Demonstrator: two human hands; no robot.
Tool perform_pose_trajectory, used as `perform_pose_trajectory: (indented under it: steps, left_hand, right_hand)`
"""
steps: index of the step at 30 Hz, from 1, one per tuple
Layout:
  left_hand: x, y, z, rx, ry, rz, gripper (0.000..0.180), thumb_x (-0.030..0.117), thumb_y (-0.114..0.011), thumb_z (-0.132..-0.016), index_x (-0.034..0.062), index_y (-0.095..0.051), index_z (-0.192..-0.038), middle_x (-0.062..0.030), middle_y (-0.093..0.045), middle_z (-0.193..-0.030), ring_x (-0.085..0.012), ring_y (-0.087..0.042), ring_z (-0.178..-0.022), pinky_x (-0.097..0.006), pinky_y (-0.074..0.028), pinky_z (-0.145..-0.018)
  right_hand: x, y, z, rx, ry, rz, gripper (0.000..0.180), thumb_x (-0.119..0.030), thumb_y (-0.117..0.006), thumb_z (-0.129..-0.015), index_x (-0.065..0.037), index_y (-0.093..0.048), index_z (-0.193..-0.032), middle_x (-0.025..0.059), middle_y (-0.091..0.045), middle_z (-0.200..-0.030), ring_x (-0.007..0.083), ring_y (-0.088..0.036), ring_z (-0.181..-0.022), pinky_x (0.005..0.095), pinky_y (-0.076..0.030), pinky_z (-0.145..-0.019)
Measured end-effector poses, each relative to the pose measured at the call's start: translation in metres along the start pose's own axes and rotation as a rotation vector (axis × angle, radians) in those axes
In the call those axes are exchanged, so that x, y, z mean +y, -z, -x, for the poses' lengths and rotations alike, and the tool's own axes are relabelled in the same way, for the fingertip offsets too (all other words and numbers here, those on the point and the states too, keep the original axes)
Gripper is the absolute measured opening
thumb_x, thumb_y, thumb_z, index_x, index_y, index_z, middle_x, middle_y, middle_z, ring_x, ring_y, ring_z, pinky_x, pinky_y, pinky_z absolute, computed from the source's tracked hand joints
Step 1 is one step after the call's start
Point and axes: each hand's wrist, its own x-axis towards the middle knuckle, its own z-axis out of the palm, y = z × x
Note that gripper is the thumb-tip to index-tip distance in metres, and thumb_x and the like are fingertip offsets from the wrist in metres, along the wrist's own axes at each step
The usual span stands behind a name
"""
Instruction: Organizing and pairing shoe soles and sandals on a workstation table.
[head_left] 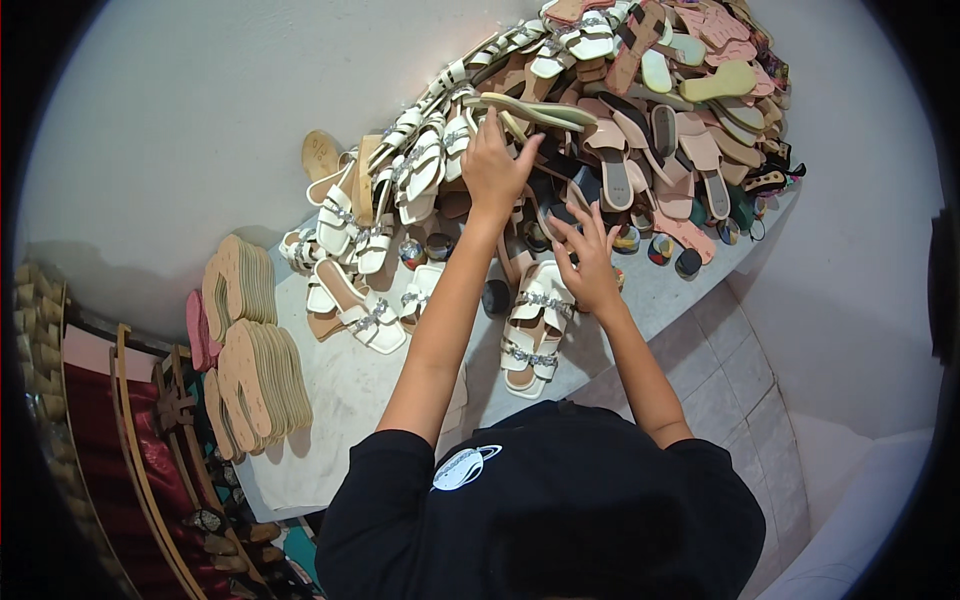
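**Pale green sole (560,114), at the left hand (497,172)**

Left hand: raised fingers met the sole's left end, thumb parted from them; whether they pinched it, cannot tell. Right hand (592,268): fingers spread and apart, nothing clamped, above the near side of the heap.

Sole: on top of the heap's middle, seemingly borne by the footwear under it. Long axis ran left to right, right end slightly nearer the person; which end was the toe, cannot tell.

White jewelled footwear (533,335): just below the right hand, on the grey table (645,298), long axis running away from the person, a squared end nearest the body.

White sandals (418,170): left part of the heap, overlapping, probably for want of room.

Pink sandals (698,150): right part.

Tan soles (262,375): far left, piled in line, apparently for compactness.
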Motion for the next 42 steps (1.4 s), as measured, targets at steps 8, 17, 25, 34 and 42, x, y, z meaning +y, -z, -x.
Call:
perform_pose_trajectory:
  steps: [8,17,25,34,42]
  left_hand:
    - [0.02,0.009,-0.024,0.036,-0.115,0.068,0.036,0.014,-0.056,-0.076,0.0029,-0.056,-0.111,-0.015,-0.063,-0.078,-0.0278,-0.062,-0.068,-0.038,-0.048,-0.063]
    - [0.02,0.076,0.072,0.003,-0.441,0.18,0.035,-0.001,-0.061,-0.071,0.0098,-0.059,-0.104,-0.0062,-0.062,-0.102,-0.0277,-0.058,-0.095,-0.035,-0.045,-0.075]
    - [0.002,0.117,0.185,-0.09,-0.354,0.194,0.028,0.001,-0.063,-0.069,0.0101,-0.064,-0.096,-0.0074,-0.062,-0.103,-0.0306,-0.058,-0.097,-0.036,-0.047,-0.072]
    - [-0.005,0.13,0.237,-0.228,-0.092,0.348,0.034,-0.009,-0.063,-0.066,0.0097,-0.065,-0.095,-0.0097,-0.06,-0.099,-0.0297,-0.06,-0.09,-0.035,-0.05,-0.074]
    - [-0.011,0.125,0.278,-0.31,0.619,0.884,0.036,-0.005,-0.054,-0.078,-0.0023,-0.051,-0.114,-0.0143,-0.052,-0.112,-0.0199,-0.056,-0.097,-0.029,-0.048,-0.081]
  right_hand:
    - [0.019,0.004,-0.003,0.069,-0.045,-0.025,0.032,-0.017,-0.051,-0.082,-0.014,-0.056,-0.113,0.0102,-0.039,-0.131,0.0374,-0.019,-0.129,0.0629,-0.001,-0.098]
    - [0.008,0.003,0.011,0.299,-0.12,-0.146,0.036,-0.021,-0.046,-0.086,-0.008,-0.048,-0.119,0.0125,-0.043,-0.124,0.0331,-0.03,-0.125,0.0567,-0.003,-0.101]
    - [0.0,-0.003,0.035,0.158,0.108,-0.158,0.043,-0.024,-0.047,-0.082,-0.011,-0.047,-0.123,0.0093,-0.041,-0.13,0.0307,-0.026,-0.128,0.0568,0.002,-0.102]
    - [0.027,-0.013,0.037,-0.463,0.329,-0.18,0.063,-0.015,-0.043,-0.067,-0.018,-0.041,-0.13,0.005,-0.034,-0.137,0.0314,-0.023,-0.13,0.061,-0.005,-0.102]
    - [0.031,-0.03,0.082,-0.584,0.31,0.128,0.055,-0.03,-0.047,-0.082,-0.019,-0.033,-0.134,0.0013,-0.027,-0.141,0.0299,-0.021,-0.131,0.0665,0.004,-0.097]
